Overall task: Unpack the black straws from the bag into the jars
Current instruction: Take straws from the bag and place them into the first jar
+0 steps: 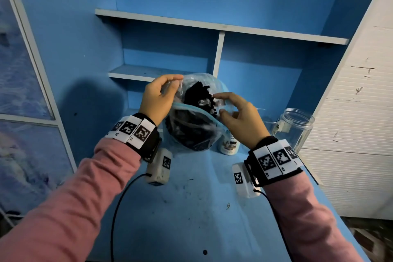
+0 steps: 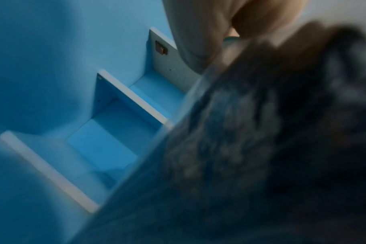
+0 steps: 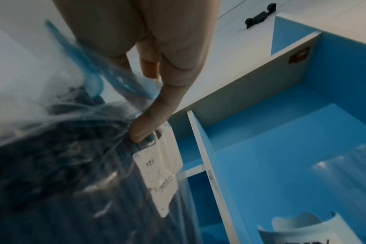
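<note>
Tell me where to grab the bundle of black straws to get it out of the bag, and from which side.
Grip the black straws near their exposed top ends, coming from above through the bag's mouth. The bag stands upright; the left hand pinches its rim open, the right hand is at the opposite side, and plastic wraps the bundle lower down.

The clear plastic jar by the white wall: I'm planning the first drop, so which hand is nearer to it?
Right. The right hand holds the clear plastic bag beside the clear plastic jar; the left hand grips the bag's far side.
</note>
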